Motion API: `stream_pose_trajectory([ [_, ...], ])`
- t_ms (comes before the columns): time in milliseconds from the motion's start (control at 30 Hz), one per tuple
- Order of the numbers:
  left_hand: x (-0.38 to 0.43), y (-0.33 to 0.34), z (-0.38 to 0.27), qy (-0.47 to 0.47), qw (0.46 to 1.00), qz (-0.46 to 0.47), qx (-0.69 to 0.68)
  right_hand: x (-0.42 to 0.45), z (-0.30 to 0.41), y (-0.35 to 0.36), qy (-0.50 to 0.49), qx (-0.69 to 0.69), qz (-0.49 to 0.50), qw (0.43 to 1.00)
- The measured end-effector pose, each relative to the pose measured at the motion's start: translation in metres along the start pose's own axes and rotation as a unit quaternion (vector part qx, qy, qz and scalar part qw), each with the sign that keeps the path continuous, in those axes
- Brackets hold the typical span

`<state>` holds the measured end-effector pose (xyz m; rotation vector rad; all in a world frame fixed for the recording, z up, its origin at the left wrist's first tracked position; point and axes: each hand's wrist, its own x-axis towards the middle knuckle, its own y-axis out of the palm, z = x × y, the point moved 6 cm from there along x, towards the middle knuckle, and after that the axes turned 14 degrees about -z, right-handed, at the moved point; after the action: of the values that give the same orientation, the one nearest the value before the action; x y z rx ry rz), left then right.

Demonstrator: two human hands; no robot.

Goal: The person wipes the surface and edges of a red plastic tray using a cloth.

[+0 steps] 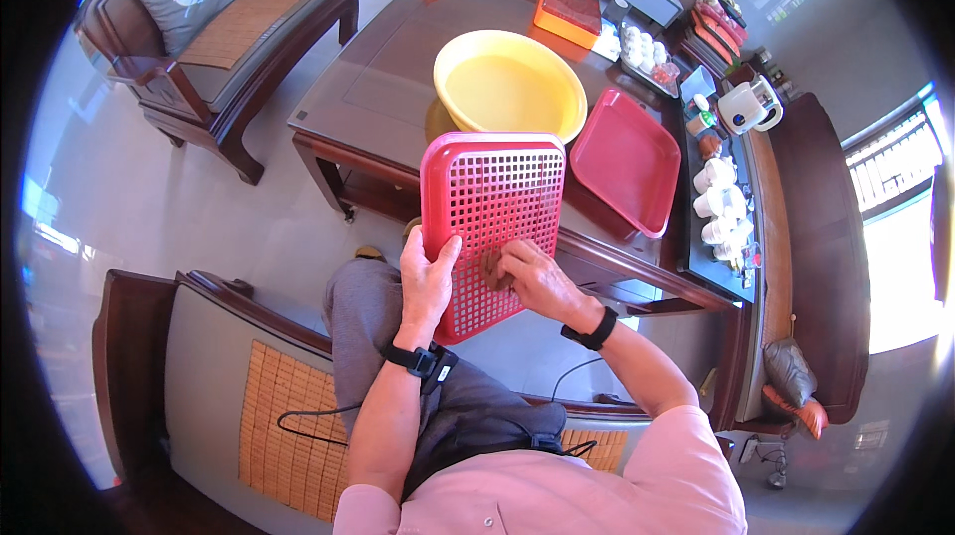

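A red plastic basket (492,199) with a square-holed bottom is held up on edge over my lap. My left hand (427,278) grips its left side, the thumb lying on the rim. Against the mesh, my right hand (533,274) presses a crumpled brown cloth (493,272), its fingers bent around it. Just beyond the basket, a round yellow basin (515,84) stands on the dark wooden table (373,80); liquid seems to be in it, though I cannot tell for sure. A solid red plastic tray (630,158) rests to the right of the basin.
An orange box (568,13) with a dark red lid stands farther back, beside a tray of white cups (643,50). More white cups (720,199) and an electric kettle (750,106) line the right side. A cushioned wooden armchair (246,35) is at upper left. A black cable (313,416) crosses the seat.
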<state>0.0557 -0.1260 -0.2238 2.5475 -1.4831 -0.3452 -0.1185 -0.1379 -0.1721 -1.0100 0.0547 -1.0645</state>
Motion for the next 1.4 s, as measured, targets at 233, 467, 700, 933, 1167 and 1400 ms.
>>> stream_pose_trajectory([
  [233, 0.002, 0.004, -0.010, 0.016, 1.000, 0.002, 0.010, 0.079, -0.014, -0.085, -0.003, -0.067, -0.248, 0.967],
  [467, 0.000, 0.002, -0.005, 0.001, 1.000, -0.010, -0.028, 0.078, -0.039, -0.046, -0.009, -0.065, -0.179, 0.982],
  [700, -0.001, 0.001, -0.006, -0.015, 0.999, -0.020, -0.027, -0.012, -0.017, -0.010, -0.005, -0.032, 0.007, 0.999],
  [933, 0.001, 0.000, -0.010, -0.013, 1.000, -0.012, -0.007, 0.067, -0.032, -0.096, 0.049, -0.045, -0.235, 0.970],
  [1167, 0.000, 0.004, -0.007, -0.016, 0.999, -0.014, -0.048, 0.069, -0.065, -0.061, 0.006, -0.106, -0.240, 0.965],
  [1400, 0.001, -0.003, -0.005, -0.022, 0.999, -0.025, -0.016, -0.016, -0.054, -0.031, 0.020, -0.112, -0.124, 0.986],
])
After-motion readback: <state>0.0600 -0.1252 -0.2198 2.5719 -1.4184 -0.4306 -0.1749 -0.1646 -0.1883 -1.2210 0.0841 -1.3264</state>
